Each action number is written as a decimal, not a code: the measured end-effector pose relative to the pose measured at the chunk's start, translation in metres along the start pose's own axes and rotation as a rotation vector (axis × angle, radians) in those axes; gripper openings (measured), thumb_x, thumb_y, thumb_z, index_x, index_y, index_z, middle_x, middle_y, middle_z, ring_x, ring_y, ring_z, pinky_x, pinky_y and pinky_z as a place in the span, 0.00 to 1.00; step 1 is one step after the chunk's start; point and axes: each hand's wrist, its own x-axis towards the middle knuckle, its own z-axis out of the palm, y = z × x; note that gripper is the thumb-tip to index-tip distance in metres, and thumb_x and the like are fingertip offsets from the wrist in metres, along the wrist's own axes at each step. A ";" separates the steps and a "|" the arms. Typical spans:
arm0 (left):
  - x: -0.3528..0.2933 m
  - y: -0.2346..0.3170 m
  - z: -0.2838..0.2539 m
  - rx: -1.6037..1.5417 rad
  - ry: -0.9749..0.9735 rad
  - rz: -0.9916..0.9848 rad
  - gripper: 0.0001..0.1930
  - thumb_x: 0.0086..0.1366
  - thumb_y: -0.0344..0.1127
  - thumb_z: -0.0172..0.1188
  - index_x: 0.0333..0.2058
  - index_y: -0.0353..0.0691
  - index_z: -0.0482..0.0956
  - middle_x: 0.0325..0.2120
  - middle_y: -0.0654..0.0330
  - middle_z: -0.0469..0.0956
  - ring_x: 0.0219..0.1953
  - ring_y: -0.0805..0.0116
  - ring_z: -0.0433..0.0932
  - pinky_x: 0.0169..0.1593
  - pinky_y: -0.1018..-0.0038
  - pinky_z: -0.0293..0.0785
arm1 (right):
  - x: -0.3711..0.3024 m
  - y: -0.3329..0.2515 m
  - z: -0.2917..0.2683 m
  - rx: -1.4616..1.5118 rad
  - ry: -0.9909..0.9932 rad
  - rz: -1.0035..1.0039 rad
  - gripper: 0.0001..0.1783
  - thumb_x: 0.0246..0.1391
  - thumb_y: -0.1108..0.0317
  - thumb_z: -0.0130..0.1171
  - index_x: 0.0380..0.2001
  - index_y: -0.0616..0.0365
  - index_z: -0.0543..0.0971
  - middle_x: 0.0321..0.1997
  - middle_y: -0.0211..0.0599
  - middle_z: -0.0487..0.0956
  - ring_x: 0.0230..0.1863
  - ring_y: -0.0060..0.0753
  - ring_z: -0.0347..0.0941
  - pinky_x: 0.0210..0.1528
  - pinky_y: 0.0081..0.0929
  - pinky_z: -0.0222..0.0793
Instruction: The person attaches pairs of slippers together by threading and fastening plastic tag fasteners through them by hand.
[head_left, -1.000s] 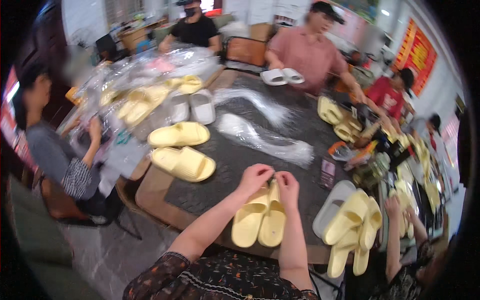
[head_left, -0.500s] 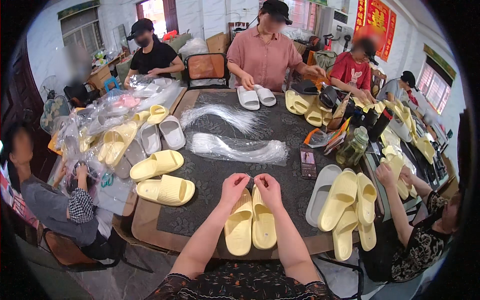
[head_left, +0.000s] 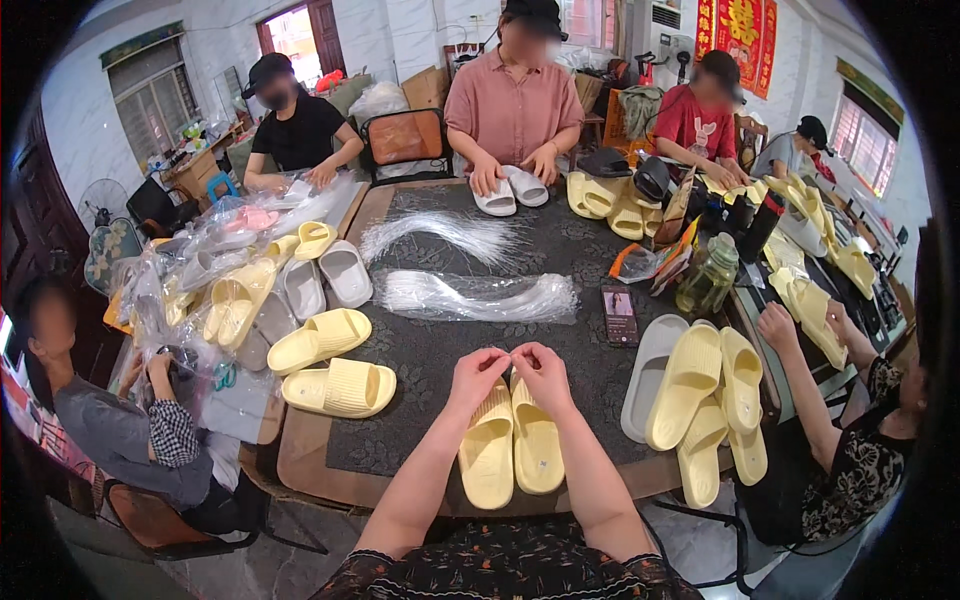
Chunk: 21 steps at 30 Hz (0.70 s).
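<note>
My left hand (head_left: 480,380) and my right hand (head_left: 542,376) meet fingertip to fingertip, each closed in a pinch. Whatever thin thing lies between them is too small to make out. Just below them, a yellow slide slipper (head_left: 487,468) and its mate (head_left: 540,455) lie side by side at the table's near edge, toes pointing away from me. My hands partly cover the toe ends. Beyond my hands lies a plastic-wrapped bundle of clear thin strands (head_left: 470,297), and behind it a loose, fanned bundle of similar strands (head_left: 440,236).
Yellow slippers (head_left: 340,388) lie to my left, beside a heap of bagged slippers (head_left: 225,260). A grey slipper (head_left: 650,385) and several yellow ones sit at right, near a phone (head_left: 620,316) and a greenish bottle (head_left: 708,278). Across the table, a person touches light grey slippers (head_left: 495,203).
My fingertips have come closer together above the yellow slippers. The view has shifted slightly. The person opposite has brought both hands down to the light grey slippers.
</note>
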 end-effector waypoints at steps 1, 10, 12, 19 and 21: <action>0.000 0.005 0.001 0.012 -0.012 -0.012 0.08 0.61 0.31 0.62 0.36 0.34 0.81 0.29 0.67 0.80 0.33 0.81 0.75 0.39 0.82 0.70 | 0.000 0.000 -0.002 0.008 -0.001 0.036 0.07 0.53 0.66 0.61 0.31 0.58 0.80 0.24 0.32 0.78 0.30 0.29 0.70 0.35 0.27 0.67; 0.000 0.002 0.001 -0.030 0.016 -0.024 0.08 0.60 0.33 0.63 0.35 0.34 0.82 0.28 0.65 0.80 0.31 0.80 0.75 0.37 0.80 0.71 | -0.002 -0.007 -0.002 -0.013 0.002 -0.024 0.06 0.52 0.67 0.61 0.31 0.58 0.80 0.25 0.32 0.78 0.31 0.29 0.70 0.37 0.27 0.68; 0.001 0.000 0.002 -0.051 0.064 -0.012 0.08 0.60 0.32 0.63 0.35 0.34 0.82 0.28 0.65 0.80 0.31 0.80 0.75 0.37 0.80 0.71 | -0.001 -0.003 -0.001 -0.035 0.014 -0.023 0.07 0.53 0.67 0.61 0.32 0.59 0.80 0.26 0.32 0.77 0.30 0.26 0.70 0.36 0.25 0.68; 0.001 -0.009 0.001 -0.002 0.043 0.088 0.08 0.59 0.32 0.64 0.36 0.36 0.81 0.31 0.63 0.77 0.33 0.77 0.75 0.37 0.79 0.72 | -0.001 -0.003 -0.001 -0.056 0.009 -0.061 0.07 0.54 0.67 0.60 0.32 0.60 0.80 0.27 0.31 0.77 0.29 0.24 0.70 0.36 0.23 0.68; 0.000 -0.003 0.002 0.011 0.098 0.095 0.08 0.59 0.32 0.64 0.36 0.36 0.81 0.33 0.62 0.77 0.34 0.76 0.75 0.37 0.79 0.72 | -0.001 -0.005 -0.002 -0.054 0.025 -0.031 0.07 0.54 0.67 0.60 0.32 0.60 0.80 0.27 0.32 0.77 0.30 0.24 0.70 0.36 0.23 0.68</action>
